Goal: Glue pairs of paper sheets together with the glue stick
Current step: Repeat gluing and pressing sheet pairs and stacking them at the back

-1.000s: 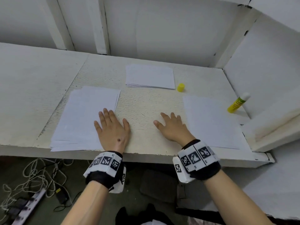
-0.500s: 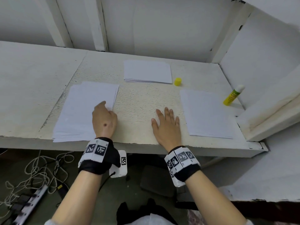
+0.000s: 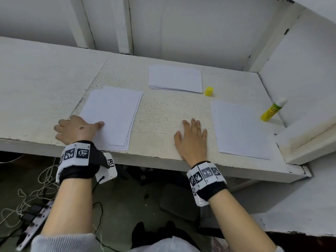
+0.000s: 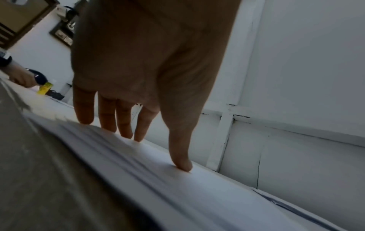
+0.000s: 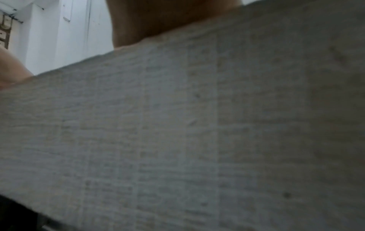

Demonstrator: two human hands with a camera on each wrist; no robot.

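Observation:
Three piles of white paper lie on the white table [image 3: 163, 113]: a left stack [image 3: 112, 113], a right stack [image 3: 240, 128] and a smaller back stack [image 3: 175, 79]. My left hand [image 3: 78, 130] rests at the left stack's near-left edge. In the left wrist view its thumb [image 4: 181, 164] presses on the top sheet [image 4: 177, 179] and the straight fingers [image 4: 122, 125] reach past the far edge. My right hand [image 3: 192, 137] lies flat and empty on the bare table between the stacks. The uncapped yellow glue stick [image 3: 271, 110] leans at the right wall. Its yellow cap [image 3: 209, 91] stands by the back stack.
A raised white ledge [image 3: 307, 140] and side wall close the table's right end. Cables and a power strip [image 3: 34, 228] lie on the floor below. The right wrist view is filled by the table surface [image 5: 177, 125]. Far along the table another person's hand [image 4: 21, 78] shows beside something yellow.
My left hand slid left from the stack's near-right corner to its left edge, thumb now on the paper. The right hand stays flat on the table.

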